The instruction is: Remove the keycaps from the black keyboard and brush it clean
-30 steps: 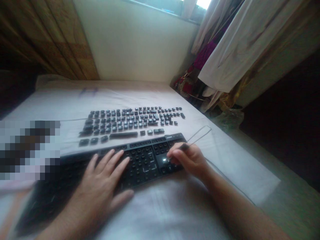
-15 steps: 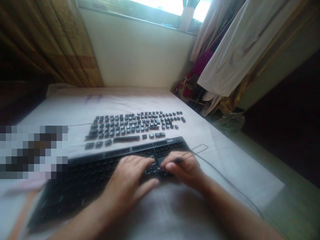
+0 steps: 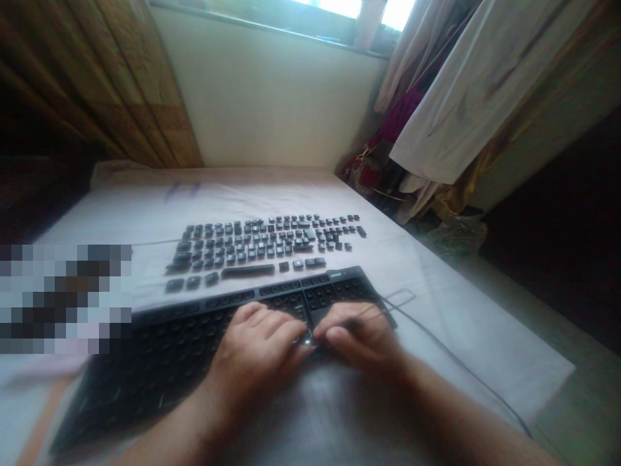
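Observation:
A black keyboard (image 3: 160,349) without its keycaps lies tilted across the cloth-covered surface under my hands. My left hand (image 3: 264,336) rests over its right part, thumb and forefinger closed together by a small shiny spot at the near edge. What they pinch is too small to make out. My right hand (image 3: 361,336) is closed beside it, fingertips at the same spot. Held in that palm is a wire keycap puller (image 3: 391,305), its squared wire loop sticking out to the right and its dark handle partly hidden by the fingers.
Loose black keycaps (image 3: 252,241) lie in rows behind the keyboard, with the space bar (image 3: 248,270) in the nearest row. A cable (image 3: 451,353) runs off the right edge of the white cloth (image 3: 262,188). Hanging clothes (image 3: 451,116) are at the right. A blurred-out patch covers the left.
My left thumb has come up to meet the forefinger at the keyboard's near edge. My right hand stays close by, still holding the puller. The view has shifted slightly.

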The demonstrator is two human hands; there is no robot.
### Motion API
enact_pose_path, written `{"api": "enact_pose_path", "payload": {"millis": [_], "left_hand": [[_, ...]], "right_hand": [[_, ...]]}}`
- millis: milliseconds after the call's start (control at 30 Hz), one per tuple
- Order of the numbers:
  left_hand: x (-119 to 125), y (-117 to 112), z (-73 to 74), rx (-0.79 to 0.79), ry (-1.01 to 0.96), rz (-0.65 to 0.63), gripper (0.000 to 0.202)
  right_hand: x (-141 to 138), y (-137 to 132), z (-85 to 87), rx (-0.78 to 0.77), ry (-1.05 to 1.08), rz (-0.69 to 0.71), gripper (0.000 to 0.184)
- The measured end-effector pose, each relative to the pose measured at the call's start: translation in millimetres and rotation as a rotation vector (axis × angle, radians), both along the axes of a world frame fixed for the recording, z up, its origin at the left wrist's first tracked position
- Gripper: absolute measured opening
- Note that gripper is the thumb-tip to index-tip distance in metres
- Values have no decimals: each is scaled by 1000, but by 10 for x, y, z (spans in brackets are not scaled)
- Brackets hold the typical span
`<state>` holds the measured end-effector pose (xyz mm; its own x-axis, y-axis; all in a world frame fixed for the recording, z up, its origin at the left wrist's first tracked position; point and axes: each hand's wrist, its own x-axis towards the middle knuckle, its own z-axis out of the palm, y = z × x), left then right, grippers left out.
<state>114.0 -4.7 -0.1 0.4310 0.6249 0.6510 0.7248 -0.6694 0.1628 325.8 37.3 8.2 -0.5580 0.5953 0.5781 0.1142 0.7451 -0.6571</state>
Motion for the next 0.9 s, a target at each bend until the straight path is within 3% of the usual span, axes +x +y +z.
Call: {"api": "enact_pose_path", "payload": {"millis": [233, 500, 600, 700, 767, 900], "left_hand": [[-33, -14, -43, 8, 53, 41, 30], [-63, -9, -56, 9, 16, 55, 28], [-79, -25, -63, -94, -62, 32, 19], [-79, -57, -60, -257, -191, -7, 15], [-70, -77, -53, -373, -276, -16, 14], [-51, -98, -34, -528, -383, -23, 9]], "right_hand": [[-22, -16, -23, 28, -12, 38, 23], [-6, -62, 19, -22, 66, -82, 24], [2, -65, 36, -124, 144, -203, 30], [-3, -53, 18, -194, 156, -192, 24], [-10, -43, -5, -160, 79, -116, 17], [-8, -34, -39, 46, -83, -43, 20]]}}
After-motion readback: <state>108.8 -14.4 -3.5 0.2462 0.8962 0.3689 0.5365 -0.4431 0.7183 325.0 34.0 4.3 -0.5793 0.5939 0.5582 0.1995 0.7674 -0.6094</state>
